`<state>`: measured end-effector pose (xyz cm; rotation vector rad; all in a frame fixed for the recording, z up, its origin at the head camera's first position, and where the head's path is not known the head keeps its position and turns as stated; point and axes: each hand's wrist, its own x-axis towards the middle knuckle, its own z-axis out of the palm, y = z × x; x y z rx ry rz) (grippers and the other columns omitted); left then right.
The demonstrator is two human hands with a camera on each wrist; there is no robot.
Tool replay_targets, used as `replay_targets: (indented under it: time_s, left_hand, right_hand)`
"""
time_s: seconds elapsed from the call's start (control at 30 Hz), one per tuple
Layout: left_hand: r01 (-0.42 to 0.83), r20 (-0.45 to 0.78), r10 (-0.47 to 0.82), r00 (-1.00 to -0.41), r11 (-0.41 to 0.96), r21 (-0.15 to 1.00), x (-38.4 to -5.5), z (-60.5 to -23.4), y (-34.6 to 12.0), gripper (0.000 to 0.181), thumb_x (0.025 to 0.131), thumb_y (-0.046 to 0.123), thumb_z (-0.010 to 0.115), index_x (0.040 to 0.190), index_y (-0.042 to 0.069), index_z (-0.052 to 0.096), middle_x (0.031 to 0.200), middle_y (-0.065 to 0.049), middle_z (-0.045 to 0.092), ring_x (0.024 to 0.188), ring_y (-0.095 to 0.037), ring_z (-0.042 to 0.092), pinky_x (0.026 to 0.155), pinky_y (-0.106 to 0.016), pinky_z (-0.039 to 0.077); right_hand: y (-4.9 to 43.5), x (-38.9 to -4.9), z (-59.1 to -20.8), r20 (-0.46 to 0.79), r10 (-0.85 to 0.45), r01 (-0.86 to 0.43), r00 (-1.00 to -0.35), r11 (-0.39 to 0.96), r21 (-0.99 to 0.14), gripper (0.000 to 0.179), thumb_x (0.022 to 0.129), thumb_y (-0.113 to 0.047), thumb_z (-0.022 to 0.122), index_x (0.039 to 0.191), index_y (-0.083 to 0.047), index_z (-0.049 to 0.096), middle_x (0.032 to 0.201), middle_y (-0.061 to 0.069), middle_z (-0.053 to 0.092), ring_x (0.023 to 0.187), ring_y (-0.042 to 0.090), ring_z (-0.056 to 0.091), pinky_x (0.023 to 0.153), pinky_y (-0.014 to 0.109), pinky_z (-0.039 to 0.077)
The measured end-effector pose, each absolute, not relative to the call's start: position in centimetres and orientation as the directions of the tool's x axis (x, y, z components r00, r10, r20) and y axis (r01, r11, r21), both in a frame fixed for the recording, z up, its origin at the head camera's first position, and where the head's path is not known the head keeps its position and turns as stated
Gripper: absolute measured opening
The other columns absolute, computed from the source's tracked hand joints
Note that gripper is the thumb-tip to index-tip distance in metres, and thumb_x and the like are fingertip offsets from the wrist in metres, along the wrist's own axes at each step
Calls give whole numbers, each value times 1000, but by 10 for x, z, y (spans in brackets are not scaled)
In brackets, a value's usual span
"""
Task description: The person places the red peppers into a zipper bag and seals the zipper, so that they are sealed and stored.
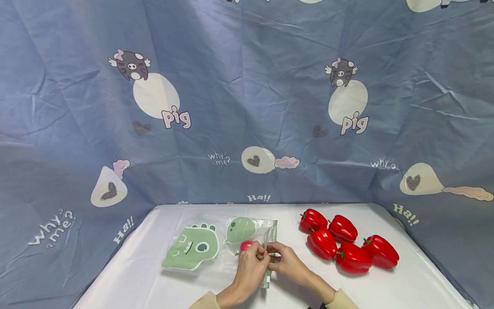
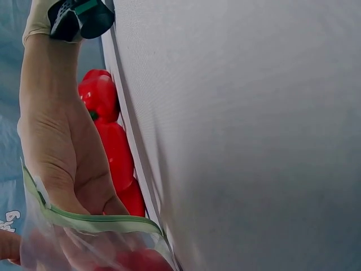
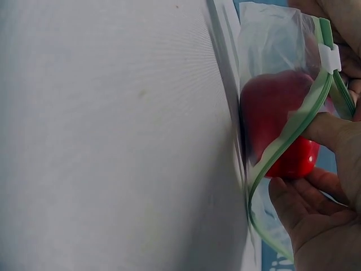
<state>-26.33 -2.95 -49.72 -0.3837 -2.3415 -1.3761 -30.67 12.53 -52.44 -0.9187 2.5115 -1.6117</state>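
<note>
A clear slider zip bag (image 1: pixel 221 257) with green dinosaur prints lies on its side, its green-edged mouth facing right. Inside the mouth is a red bell pepper (image 3: pixel 276 107), partly seen through the plastic. My left hand (image 1: pixel 251 262) pinches the bag at its mouth and covers part of the pepper. From the right, my right hand (image 1: pixel 287 262) reaches into the opening. In the right wrist view its fingers (image 3: pixel 290 206) are curled around the near end of the pepper. The white slider (image 3: pixel 330 58) sits at one end of the zip.
Several red bell peppers (image 1: pixel 354 258) lie grouped on the right of the white table (image 1: pixel 301 296). A blue patterned curtain (image 1: pixel 247 103) hangs behind and along the sides of the table.
</note>
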Motion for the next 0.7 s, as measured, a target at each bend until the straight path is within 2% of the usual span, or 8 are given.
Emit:
replay_targets:
  time_s: [0.13,0.4,0.7]
  left_hand:
    - [424,471,30,-882,488,763,-263,-497,-29,14,78,3,62,74,15,57,60,11,57,55,5,48,52,-16,42]
    - [417,464,31,-885,493,763,-263,-496,-29,13,78,4,62,74,15,57,61,11,57,55,5,48,53,-16,42]
    - [420,472,23,-881,498,759,-262,-496,-29,14,78,3,63,74,15,56,60,11,56,55,5,48,52,-16,42]
  right_hand:
    - [124,-306,-524,282,-485,-463,-828,306,-832,41,81,-14,75,118,-6,61,115,10,64,106,15,64,87,24,52]
    - [122,-307,-522,252,-479,-440,-841,334,-834,39,81,-19,76,116,-10,62,115,7,64,108,19,64,88,23,52]
    - [125,-304,-524,265,-471,-443,-841,319,-838,43,83,-19,73,121,-5,58,117,9,64,109,19,63,88,24,52]
